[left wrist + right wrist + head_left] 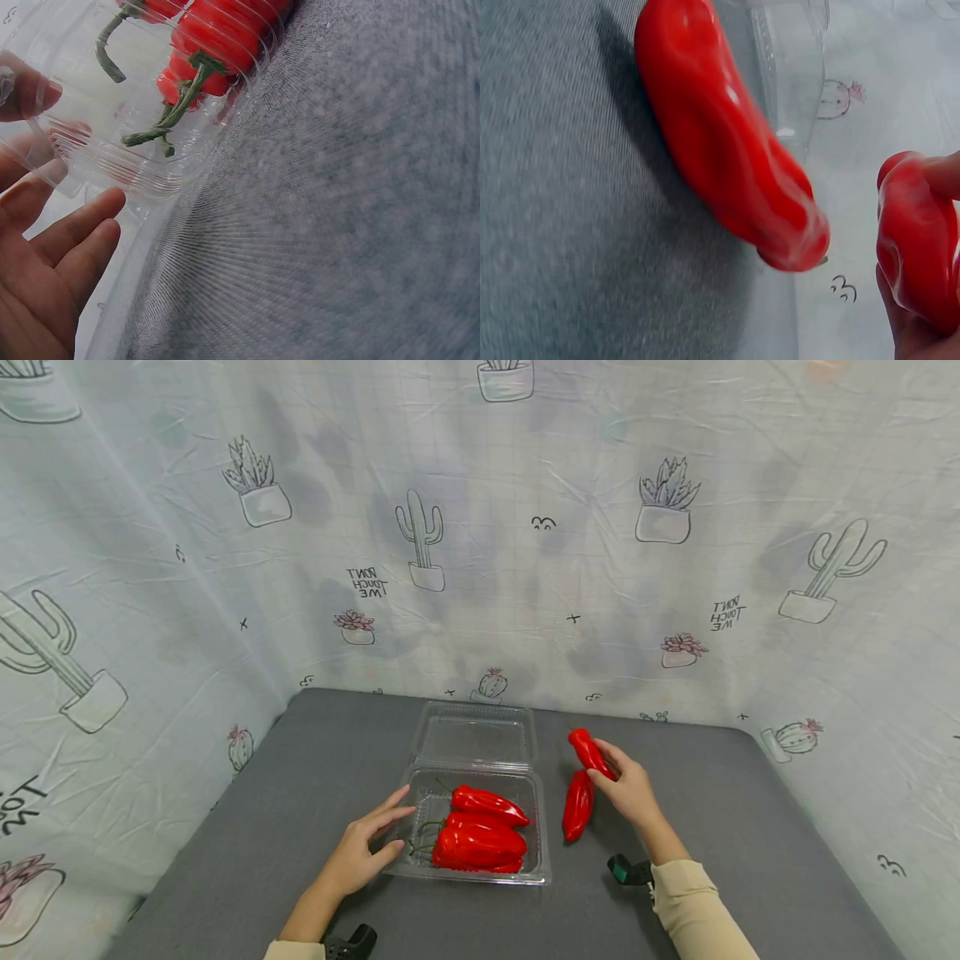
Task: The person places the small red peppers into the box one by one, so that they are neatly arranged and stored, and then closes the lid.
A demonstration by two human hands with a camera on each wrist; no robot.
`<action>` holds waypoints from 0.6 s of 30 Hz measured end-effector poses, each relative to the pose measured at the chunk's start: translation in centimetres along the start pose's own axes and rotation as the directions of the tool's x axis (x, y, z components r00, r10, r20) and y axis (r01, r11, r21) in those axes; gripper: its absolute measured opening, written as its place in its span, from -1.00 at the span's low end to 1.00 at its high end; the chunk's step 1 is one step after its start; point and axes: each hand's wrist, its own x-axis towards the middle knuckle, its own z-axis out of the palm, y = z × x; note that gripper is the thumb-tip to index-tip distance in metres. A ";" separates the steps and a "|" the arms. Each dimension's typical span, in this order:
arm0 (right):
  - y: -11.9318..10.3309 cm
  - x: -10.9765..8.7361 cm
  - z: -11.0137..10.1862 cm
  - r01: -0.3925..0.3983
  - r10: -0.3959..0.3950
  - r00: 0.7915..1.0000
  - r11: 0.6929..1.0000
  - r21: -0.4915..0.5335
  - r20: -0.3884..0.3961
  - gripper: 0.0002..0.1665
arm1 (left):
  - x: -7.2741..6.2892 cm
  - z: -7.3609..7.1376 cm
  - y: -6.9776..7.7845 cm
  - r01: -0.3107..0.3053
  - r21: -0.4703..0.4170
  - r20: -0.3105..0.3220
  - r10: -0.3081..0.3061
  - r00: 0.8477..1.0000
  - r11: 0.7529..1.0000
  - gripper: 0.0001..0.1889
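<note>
- right hand curls thumb and fingers around one red pepper, near a loose pepper on the gray table.
- left hand, fingers spread and empty, is at the clear container holding more peppers.

- A pale grey-white curtain hangs behind the worktop and along its left and right sides, creased and rippled.
- Line drawings cover it: tall cacti in pots, spiky potted succulents, small rosette plants with pinkish leaves.
- Between them sit little crosses, curly squiggles and black lettering (mirror-reversed, so awkward to read).
- Soft blotches of grey-violet, plus a faint green patch, tint the fabric.
- The worktop is dark grey with rounded far corners; close up, its surface looks like finely ribbed cloth.
- Light falls pale and diffuse, with soft-edged shadows on the grey.
</note>
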 end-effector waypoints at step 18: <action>-2.0 -0.7 2.2 0.061 -0.062 0.997 0.998 0.021 0.049 -0.36 | -0.1 0.1 -0.3 0.023 -0.018 0.007 -0.023 1.000 1.000 -0.54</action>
